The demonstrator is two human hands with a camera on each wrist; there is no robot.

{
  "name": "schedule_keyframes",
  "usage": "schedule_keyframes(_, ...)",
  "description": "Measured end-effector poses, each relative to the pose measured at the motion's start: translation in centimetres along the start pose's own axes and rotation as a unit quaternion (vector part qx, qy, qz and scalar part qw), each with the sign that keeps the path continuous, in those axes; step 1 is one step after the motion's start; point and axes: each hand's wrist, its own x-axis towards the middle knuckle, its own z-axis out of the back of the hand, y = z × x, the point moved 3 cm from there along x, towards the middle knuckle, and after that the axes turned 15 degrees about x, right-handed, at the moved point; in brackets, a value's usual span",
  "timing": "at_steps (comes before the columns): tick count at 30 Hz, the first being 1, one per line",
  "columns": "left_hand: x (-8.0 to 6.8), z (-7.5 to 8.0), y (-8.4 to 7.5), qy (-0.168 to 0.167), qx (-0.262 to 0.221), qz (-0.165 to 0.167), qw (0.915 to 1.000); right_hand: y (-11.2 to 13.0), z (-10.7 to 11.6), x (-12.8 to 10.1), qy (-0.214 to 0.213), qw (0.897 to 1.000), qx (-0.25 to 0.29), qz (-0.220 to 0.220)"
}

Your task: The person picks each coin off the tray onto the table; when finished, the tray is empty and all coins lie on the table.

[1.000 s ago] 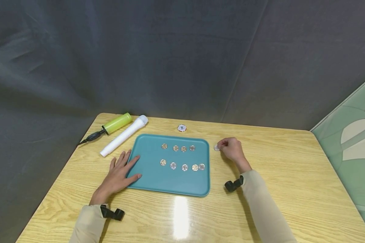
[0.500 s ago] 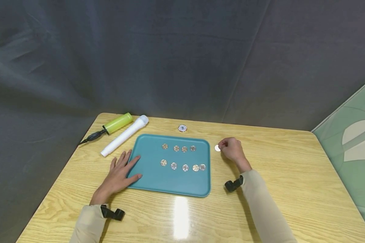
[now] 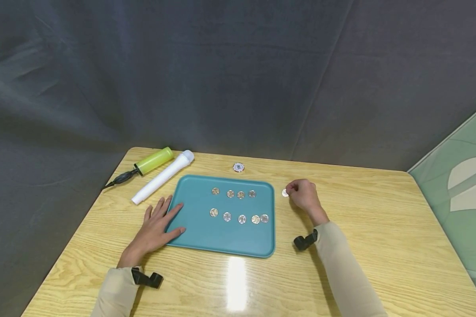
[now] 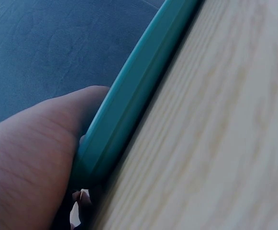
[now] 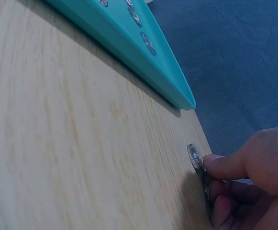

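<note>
My right hand, the nearer one, pinches the edge of a coin at its nine o'clock, just beyond the turquoise tray at two o'clock from the tray's middle, while my left hand, well apart, rests fingers spread, grasping nothing, over the tray's nine-o'clock rim.
</note>
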Motion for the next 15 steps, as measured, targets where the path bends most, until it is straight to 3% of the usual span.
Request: schedule_keyframes(15,0.1,-0.1,0.0,0.014,0.001,0.004,0.9999,0.9,0.6,-0.2,0.004,0.998,0.044,0.034)
